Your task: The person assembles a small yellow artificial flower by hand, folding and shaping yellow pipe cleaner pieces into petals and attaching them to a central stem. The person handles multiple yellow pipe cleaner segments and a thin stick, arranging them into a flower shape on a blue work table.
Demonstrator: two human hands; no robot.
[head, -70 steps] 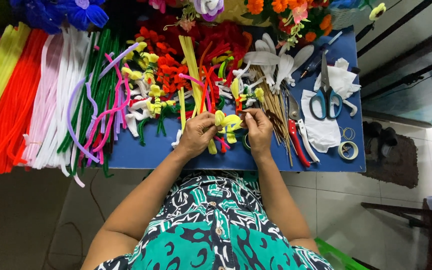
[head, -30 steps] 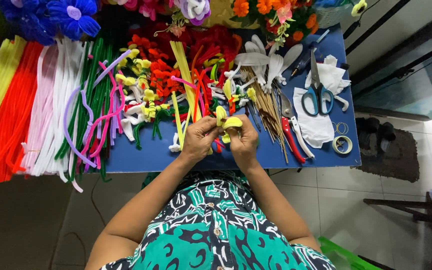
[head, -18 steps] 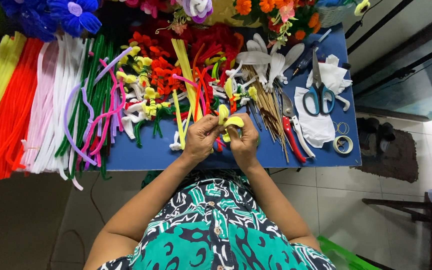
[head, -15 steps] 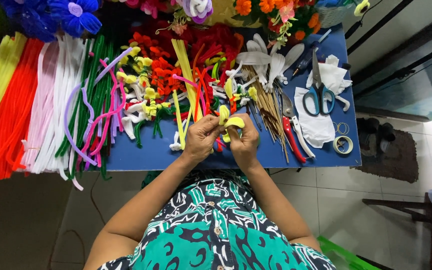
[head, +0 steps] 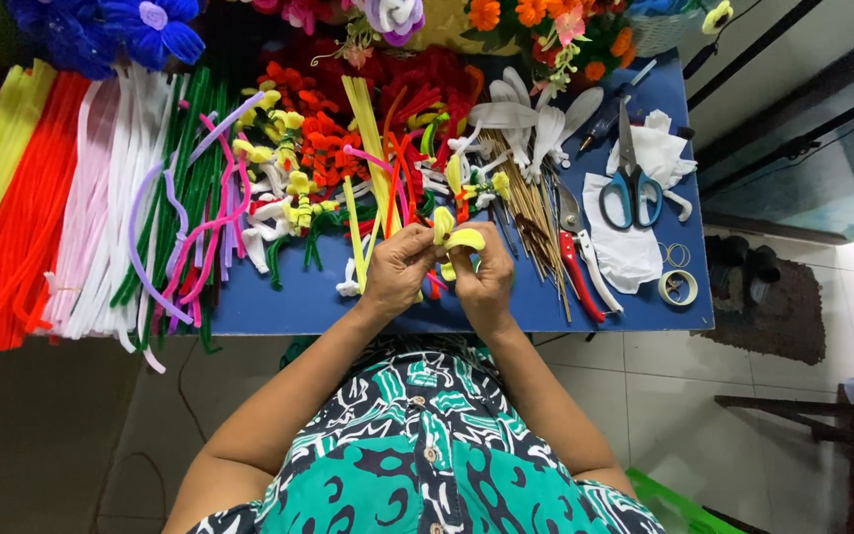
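Left hand and right hand pinch a small yellow fuzzy-wire flower; squeezing too hard could flatten its looped petals.

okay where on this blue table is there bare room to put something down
Bare blue table shows along the near edge, between the pink and green pipe cleaners and the left hand, and in a strip below the tape roll. Everything behind both hands, and around the scissors, is crowded.

Scissors right of wooden sticks, on table
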